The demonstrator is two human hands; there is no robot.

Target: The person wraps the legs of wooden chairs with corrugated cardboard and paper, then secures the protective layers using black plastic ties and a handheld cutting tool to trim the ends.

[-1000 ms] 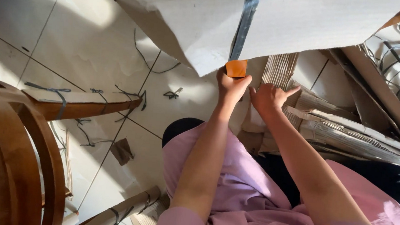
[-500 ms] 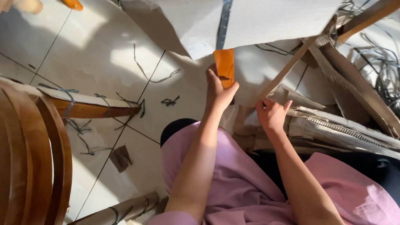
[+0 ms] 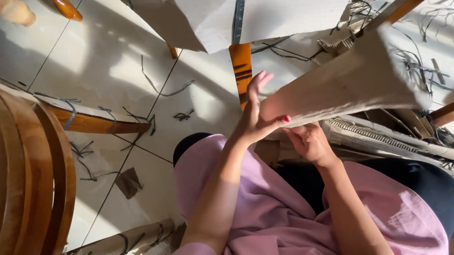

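- The left hand (image 3: 253, 116) gripped the near end of a cardboard sleeve (image 3: 348, 81), thumb pressed on it.
- The right hand (image 3: 309, 141) clasped it from beneath.
- The sleeve hung above the tiled floor (image 3: 106, 60), beside an orange wooden leg (image 3: 240, 65).

Cardboard sleeve (image 3: 348, 81) above both hands (image 3: 279, 130); wooden leg (image 3: 241, 68) behind them; chair (image 3: 11, 173) at left.

Bright sunlight, hard shadows, edge distortion

Both hands (image 3: 279, 130) now grip cardboard wrapping (image 3: 347, 83) — pulled off the leg.
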